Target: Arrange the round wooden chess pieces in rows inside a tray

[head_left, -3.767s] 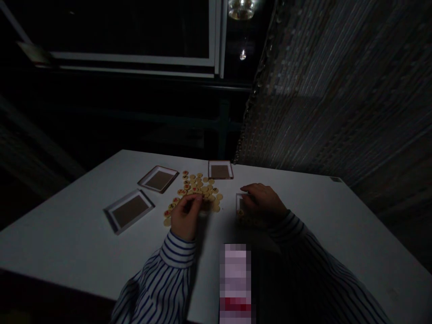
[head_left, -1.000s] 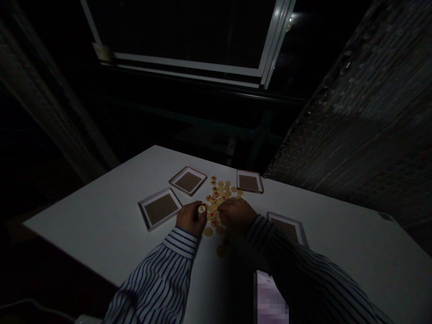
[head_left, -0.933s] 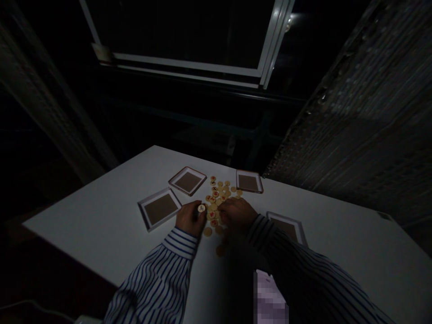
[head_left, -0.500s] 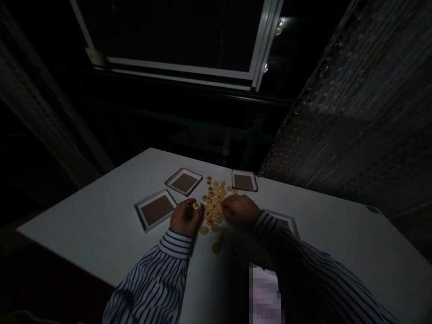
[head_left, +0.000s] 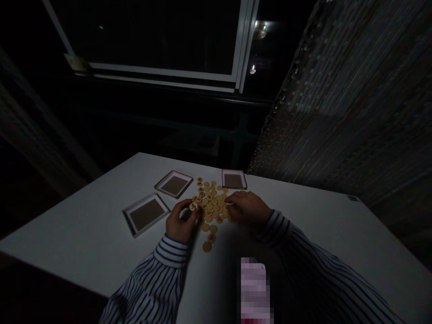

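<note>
Compared with the earlier pictures, the right hand is farther toward 3 o'clock of the pile of round pieces, baring more of that side. A pale edge now shows at its fingers; what it is stays unclear. The tray lately visible at 4 o'clock is out of sight by the right sleeve. Toward 6 o'clock, a red-marked piece, shaded and blurred just before, shows clearly. The view has swung clockwise toward 1 o'clock.

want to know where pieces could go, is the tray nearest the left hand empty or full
Empty: the tray nearest the left hand shows its bare brown bottom, with no pieces inside.
</note>
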Demonstrator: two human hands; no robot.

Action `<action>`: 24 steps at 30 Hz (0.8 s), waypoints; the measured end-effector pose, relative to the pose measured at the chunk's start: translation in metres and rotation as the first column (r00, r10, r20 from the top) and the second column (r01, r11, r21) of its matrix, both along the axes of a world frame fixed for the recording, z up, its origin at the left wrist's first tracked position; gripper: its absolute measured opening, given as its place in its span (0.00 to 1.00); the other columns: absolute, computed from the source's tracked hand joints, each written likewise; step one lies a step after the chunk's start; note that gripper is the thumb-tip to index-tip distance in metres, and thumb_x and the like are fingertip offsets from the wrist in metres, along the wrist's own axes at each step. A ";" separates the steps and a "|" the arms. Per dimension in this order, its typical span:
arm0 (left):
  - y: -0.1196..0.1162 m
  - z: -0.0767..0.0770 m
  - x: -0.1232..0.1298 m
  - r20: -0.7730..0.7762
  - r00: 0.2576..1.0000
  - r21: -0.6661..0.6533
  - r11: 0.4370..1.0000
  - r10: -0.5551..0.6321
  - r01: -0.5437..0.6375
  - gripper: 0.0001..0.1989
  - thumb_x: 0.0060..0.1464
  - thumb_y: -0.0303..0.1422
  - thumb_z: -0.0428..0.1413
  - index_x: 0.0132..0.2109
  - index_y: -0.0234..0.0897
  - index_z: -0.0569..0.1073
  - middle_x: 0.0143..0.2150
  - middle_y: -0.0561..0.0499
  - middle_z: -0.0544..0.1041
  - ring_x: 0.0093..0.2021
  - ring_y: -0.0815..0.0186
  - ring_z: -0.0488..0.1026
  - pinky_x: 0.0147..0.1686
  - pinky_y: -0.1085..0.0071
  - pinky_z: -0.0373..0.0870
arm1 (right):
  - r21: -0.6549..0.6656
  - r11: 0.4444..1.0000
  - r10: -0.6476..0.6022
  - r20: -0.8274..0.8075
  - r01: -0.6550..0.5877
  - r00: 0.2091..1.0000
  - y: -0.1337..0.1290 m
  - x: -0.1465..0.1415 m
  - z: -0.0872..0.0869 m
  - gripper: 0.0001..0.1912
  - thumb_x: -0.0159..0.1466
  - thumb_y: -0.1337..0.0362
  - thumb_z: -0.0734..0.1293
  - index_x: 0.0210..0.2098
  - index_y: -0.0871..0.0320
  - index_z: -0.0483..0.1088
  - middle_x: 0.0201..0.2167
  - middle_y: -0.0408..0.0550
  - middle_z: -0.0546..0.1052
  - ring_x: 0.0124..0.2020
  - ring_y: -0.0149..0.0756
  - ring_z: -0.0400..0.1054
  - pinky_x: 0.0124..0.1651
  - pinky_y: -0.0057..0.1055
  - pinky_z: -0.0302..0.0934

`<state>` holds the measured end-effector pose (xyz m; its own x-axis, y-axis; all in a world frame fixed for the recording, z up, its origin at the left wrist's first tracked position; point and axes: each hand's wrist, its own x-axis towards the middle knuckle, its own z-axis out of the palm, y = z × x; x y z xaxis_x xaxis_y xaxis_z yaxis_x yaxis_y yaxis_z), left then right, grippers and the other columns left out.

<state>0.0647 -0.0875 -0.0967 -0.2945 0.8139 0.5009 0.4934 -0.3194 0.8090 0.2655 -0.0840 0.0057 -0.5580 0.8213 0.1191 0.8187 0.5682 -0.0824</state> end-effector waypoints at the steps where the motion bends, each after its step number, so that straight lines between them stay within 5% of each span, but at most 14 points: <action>1: -0.001 0.001 0.003 0.007 1.000 -0.014 1.000 -0.017 0.017 0.15 0.42 0.37 0.54 0.39 0.36 0.69 0.35 0.49 0.73 0.36 0.64 0.71 0.40 0.65 0.68 | 0.008 1.000 -0.010 -0.012 0.010 1.000 -0.001 0.003 0.000 0.14 0.58 0.63 0.56 0.41 0.59 0.67 0.39 0.49 0.72 0.41 0.35 0.64 0.44 0.31 0.53; 24: -0.013 0.026 0.066 0.129 0.939 -0.121 0.935 -0.319 0.334 0.16 0.41 0.34 0.56 0.40 0.34 0.72 0.39 0.46 0.73 0.40 0.63 0.70 0.41 0.66 0.68 | 0.029 0.993 -0.106 -0.129 0.111 0.986 -0.014 0.057 -0.010 0.14 0.59 0.62 0.57 0.41 0.58 0.67 0.38 0.48 0.72 0.39 0.33 0.65 0.43 0.30 0.55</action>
<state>0.1308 -0.1001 -0.0703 -0.0454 0.9330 0.3570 0.2902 -0.3296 0.8984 0.3225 -0.0980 -0.0047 -0.4441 0.8701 0.2136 0.8599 0.4809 -0.1711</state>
